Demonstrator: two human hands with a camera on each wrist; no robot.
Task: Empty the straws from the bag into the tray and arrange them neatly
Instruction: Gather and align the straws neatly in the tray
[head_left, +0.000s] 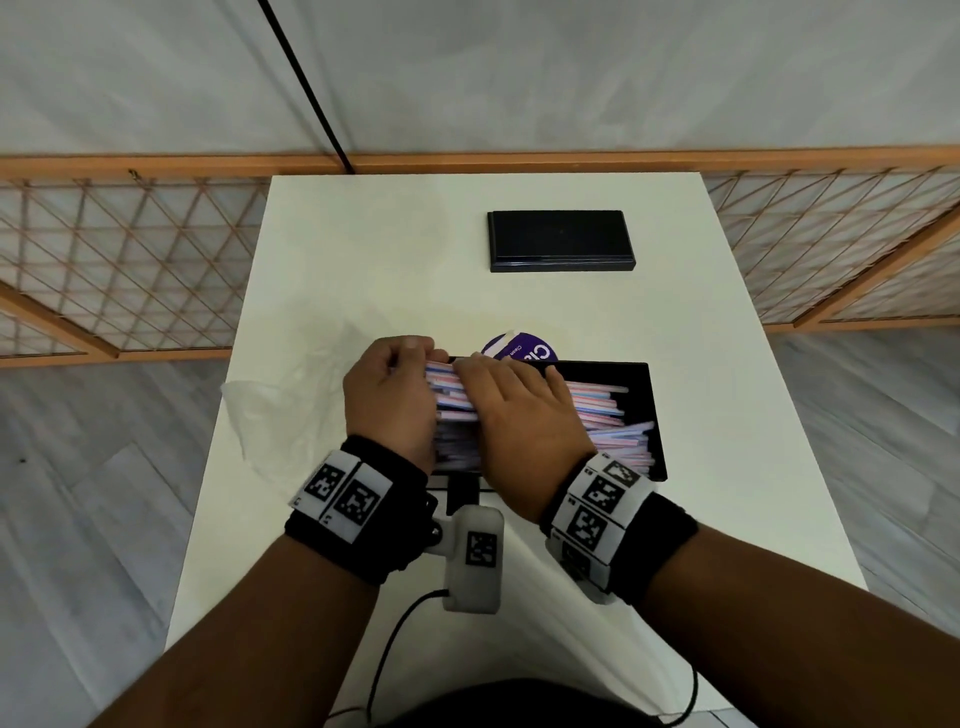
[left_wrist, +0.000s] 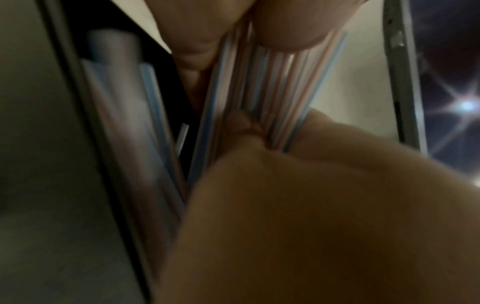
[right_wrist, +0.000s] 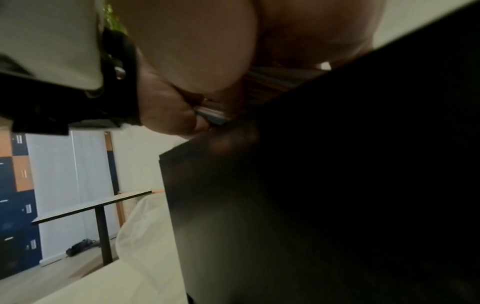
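Observation:
A black tray (head_left: 655, 415) sits on the white table (head_left: 363, 260) and holds a heap of pink, blue and white striped straws (head_left: 597, 410). Their right ends lie uneven. My left hand (head_left: 426, 364) curls round the left ends of the bundle at the tray's left side. My right hand (head_left: 478, 384) lies over the same bundle just to the right, fingers wrapped across the top. The left wrist view shows straws (left_wrist: 272, 82) pinched between fingers and palm beside the tray wall (left_wrist: 85, 144). The right wrist view shows straws (right_wrist: 262, 82) under the palm above the dark tray (right_wrist: 311, 185).
A crumpled clear plastic bag (head_left: 280, 405) lies on the table left of the tray. A round purple label (head_left: 524, 349) peeks out behind the tray. A second flat black tray (head_left: 561, 240) rests near the far edge. A wooden lattice screen (head_left: 130, 260) stands beyond.

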